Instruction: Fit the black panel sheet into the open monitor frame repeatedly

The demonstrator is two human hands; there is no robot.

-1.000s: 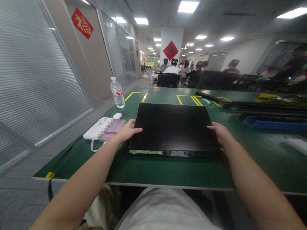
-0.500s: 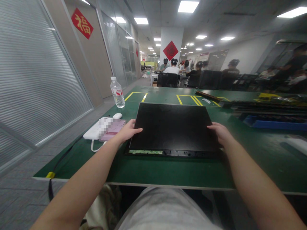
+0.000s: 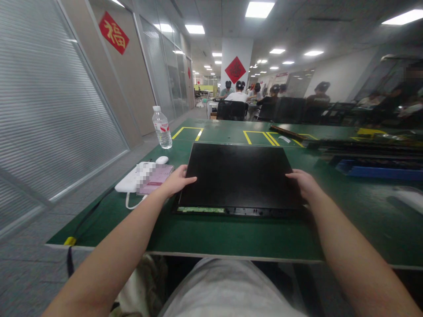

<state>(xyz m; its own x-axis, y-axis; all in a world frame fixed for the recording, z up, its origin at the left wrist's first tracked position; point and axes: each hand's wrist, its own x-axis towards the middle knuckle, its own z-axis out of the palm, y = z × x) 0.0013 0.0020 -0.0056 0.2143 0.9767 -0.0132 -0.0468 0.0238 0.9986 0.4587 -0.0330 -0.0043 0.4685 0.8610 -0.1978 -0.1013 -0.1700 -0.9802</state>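
A large flat black panel (image 3: 238, 176) lies on the green table (image 3: 211, 233) in front of me, with a strip of exposed circuitry along its near edge. My left hand (image 3: 176, 180) grips the panel's left edge, thumb on top. My right hand (image 3: 304, 182) holds the right edge, its fingers curled over it. The panel's near edge sits slightly off the table.
Left of the panel lie a phone (image 3: 154, 178), a white power bank (image 3: 130, 182) with a cable, a small white case (image 3: 161, 160) and a water bottle (image 3: 161, 127). A blue tray (image 3: 376, 169) and black strips lie at the right. Several people sit at desks behind.
The panel's near edge has risen very slightly. Both hands stay at its two sides.
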